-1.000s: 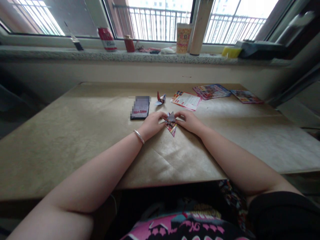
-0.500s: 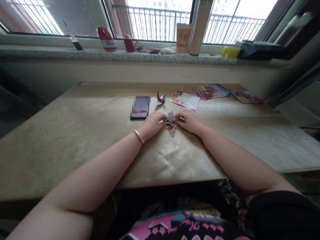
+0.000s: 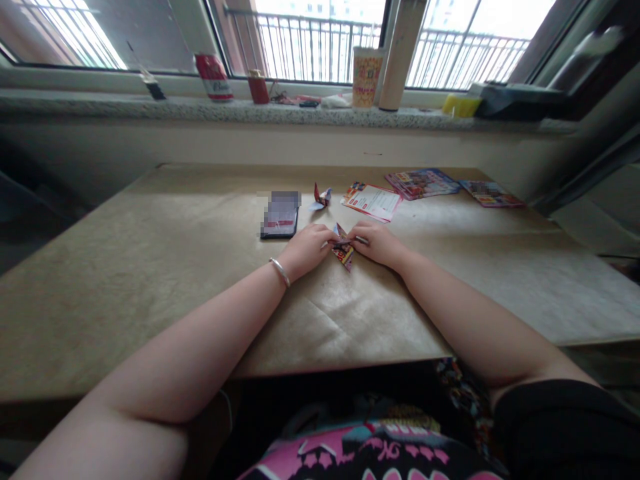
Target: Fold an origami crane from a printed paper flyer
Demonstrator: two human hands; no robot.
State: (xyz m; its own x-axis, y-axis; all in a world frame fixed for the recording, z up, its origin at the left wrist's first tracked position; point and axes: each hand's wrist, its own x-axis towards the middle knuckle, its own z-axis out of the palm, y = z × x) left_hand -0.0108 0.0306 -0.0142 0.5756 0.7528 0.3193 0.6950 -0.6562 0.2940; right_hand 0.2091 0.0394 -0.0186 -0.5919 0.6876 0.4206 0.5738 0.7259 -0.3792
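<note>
Between my two hands is a small piece of folded printed paper [image 3: 344, 255], with one point towards me and another pointing away. My left hand [image 3: 311, 248] pinches its left side. On the right side, the fingers of my right hand [image 3: 376, 243] are closed on it too, partly hiding the middle folds. Just beyond my hands stands a folded paper crane [image 3: 321, 198] with a red tip. A phone [image 3: 281, 215] lies to the left of it, its screen partly pixelated.
Printed paper sheets [image 3: 373, 201] lie behind my right hand, with colourful leaflets [image 3: 425, 183] farther right. The table [image 3: 150, 293] has a creased beige cover. On the windowsill stand a red can [image 3: 214, 78], a paper cup [image 3: 367, 77] and a yellow item [image 3: 461, 105].
The upper flap of the folded paper has turned from its pale grey face to a narrow printed edge. My fingers have moved slightly closer together over its middle.
</note>
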